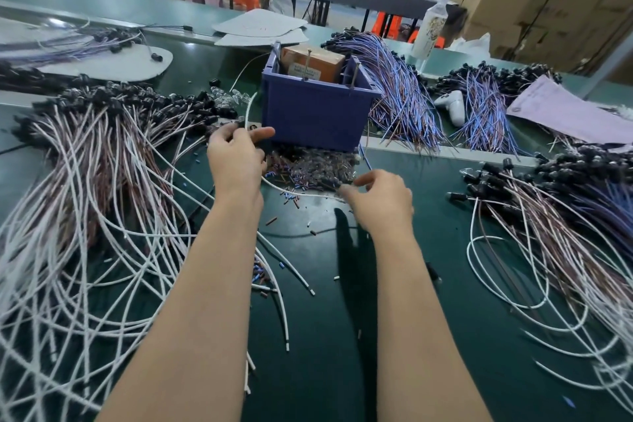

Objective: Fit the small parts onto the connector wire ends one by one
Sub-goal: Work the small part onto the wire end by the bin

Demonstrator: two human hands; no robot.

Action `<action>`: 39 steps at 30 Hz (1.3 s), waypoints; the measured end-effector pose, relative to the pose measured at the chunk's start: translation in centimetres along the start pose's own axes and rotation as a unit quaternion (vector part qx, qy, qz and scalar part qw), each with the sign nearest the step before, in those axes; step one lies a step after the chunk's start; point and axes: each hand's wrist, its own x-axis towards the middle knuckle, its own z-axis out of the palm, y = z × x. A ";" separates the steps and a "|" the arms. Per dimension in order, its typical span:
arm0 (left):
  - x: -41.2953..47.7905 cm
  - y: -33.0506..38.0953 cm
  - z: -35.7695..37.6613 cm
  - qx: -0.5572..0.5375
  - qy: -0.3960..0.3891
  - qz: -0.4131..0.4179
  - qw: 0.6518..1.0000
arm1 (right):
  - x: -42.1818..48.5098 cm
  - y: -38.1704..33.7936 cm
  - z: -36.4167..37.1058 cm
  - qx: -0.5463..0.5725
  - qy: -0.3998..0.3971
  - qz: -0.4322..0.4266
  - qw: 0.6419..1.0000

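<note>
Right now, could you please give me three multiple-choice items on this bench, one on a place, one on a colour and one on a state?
1. Where does the pile of small parts lie?
A. on the table, in front of the blue bin
B. inside that bin
C. on the floor

2. What colour is the wire between the left hand and the right hand?
A. green
B. white
C. yellow

3. What is the left hand doing?
A. lying flat
B. hanging idle
C. gripping the wire

Answers: A, the parts are heaped against the bin's front wall; B, the wire shows white on the green table; C, its fingers curl round the wire.
</note>
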 end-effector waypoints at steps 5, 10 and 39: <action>0.1 -0.6 -0.5 0.136 -0.025 0.046 0.989 | 0.1 -0.4 1.0 -0.019 -0.066 0.011 0.998; 0.2 -1.2 -0.2 0.227 -0.068 0.034 0.971 | 0.1 -0.3 0.4 -0.010 -0.098 -0.001 0.995; -1.5 -2.1 0.5 0.447 -0.329 0.136 0.821 | 0.5 -0.9 1.6 0.467 0.017 -0.021 0.884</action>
